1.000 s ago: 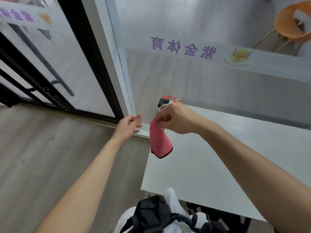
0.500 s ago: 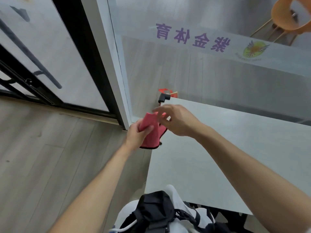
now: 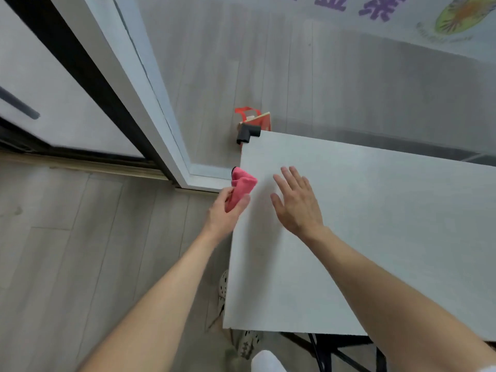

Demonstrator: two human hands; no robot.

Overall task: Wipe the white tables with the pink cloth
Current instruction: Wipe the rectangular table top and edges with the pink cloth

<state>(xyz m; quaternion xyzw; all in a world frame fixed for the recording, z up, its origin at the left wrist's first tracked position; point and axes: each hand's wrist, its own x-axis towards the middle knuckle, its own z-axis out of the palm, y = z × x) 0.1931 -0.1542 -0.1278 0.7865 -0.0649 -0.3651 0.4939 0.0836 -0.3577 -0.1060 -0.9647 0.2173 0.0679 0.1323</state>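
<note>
Pink cloth [image 3: 243, 187], bunched, pinched betw. thumb & fingers of L hand [image 3: 224, 214] at 9 o'clock edge of white table [image 3: 375, 237]; long axis toward 1 o'clock. R hand [image 3: 296, 205] at 3 o'clock of cloth, fingers straight, spread, grasping nothing. Nearer for wipe, prob.: L hand.

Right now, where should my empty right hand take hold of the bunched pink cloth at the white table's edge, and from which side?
Pinch the upper fold of the pink cloth, which pokes out beyond the left hand; that hand wraps the lower end. Come from the right across the white table, where the open right hand is.
</note>
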